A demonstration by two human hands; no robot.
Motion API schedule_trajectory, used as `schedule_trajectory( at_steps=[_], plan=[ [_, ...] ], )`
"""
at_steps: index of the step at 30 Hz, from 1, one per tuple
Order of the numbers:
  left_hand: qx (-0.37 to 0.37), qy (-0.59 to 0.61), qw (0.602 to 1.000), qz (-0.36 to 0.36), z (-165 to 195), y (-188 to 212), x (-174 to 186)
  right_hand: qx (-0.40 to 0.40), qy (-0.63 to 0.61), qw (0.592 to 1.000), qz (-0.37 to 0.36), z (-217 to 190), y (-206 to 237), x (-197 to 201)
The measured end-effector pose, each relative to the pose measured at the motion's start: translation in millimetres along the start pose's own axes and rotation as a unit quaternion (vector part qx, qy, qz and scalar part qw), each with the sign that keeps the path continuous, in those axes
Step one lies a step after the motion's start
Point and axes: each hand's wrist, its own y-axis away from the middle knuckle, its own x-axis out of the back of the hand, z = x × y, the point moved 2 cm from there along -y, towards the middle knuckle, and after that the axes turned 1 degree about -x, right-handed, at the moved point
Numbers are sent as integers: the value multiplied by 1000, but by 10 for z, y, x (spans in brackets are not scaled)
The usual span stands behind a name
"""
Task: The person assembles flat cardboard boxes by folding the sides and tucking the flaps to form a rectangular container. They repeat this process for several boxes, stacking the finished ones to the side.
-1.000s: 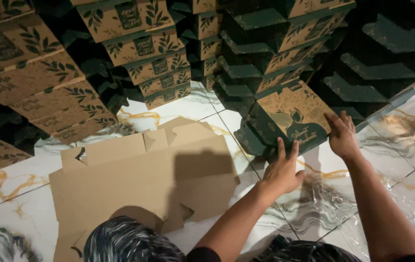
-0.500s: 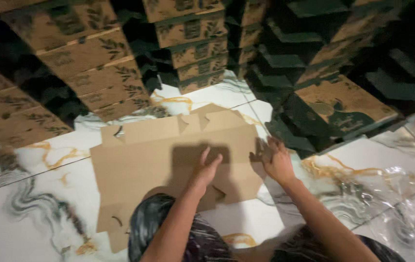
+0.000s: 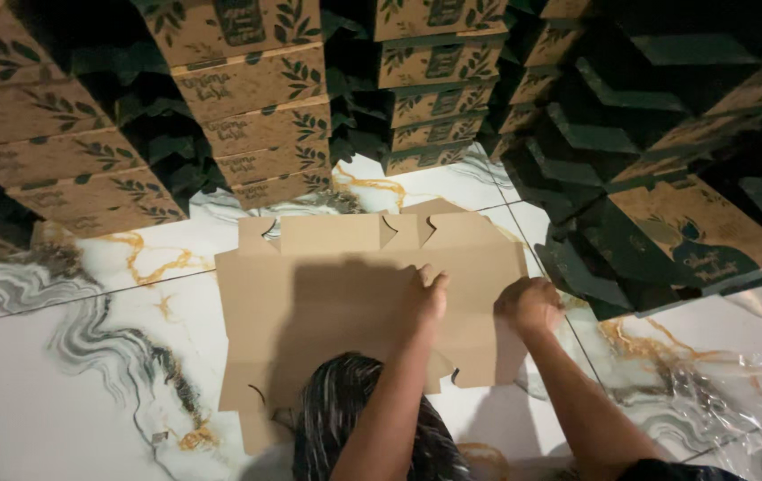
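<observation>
Hidden: the lower middle of the flat cardboard blank (image 3: 336,294) sits behind the person's striped knee (image 3: 345,419), and its bottom left flap runs down close to the frame's lower edge.
Hard to read: the dark gaps between the stacked boxes (image 3: 247,107) swallow all detail; the print on them is too dim to make out.
Cut off: the green-and-brown box (image 3: 684,232) on the right runs out past the frame's right edge, and so does the crinkled clear plastic sheet (image 3: 728,392).
Cardboard: lying flat on the white marble floor (image 3: 60,356), unfolded, notched tabs along its top edge, right in front of the person.
Left hand: the left hand (image 3: 430,294) reaches forward over the knee, palm down, fingers close together and lightly curled, pressing on the sheet near its centre right. Whether it grips a fold I cannot tell.
Right hand: the right hand (image 3: 530,305) is at the blank's right edge, knuckles up, fingers curled under into a loose fist; whether they pinch the edge is hidden beneath the hand.
Arms: both forearms come up from the bottom of the frame, nearly parallel, the two hands near each other.
</observation>
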Motion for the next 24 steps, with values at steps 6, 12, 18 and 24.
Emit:
schedule_trajectory(
  at_steps=[6,12,18,24],
  plan=[
    [-50,60,996,31,146,93,19,56,-242,966,-69,95,-208,18],
    [-71,66,994,50,55,-65,-75,205,-175,963,2,449,-323,145],
    [4,268,963,7,287,245,257,275,-279,905,164,838,-20,626],
    [150,554,819,-1,1237,848,924,441,-223,847,196,1815,356,1174]
  ],
)
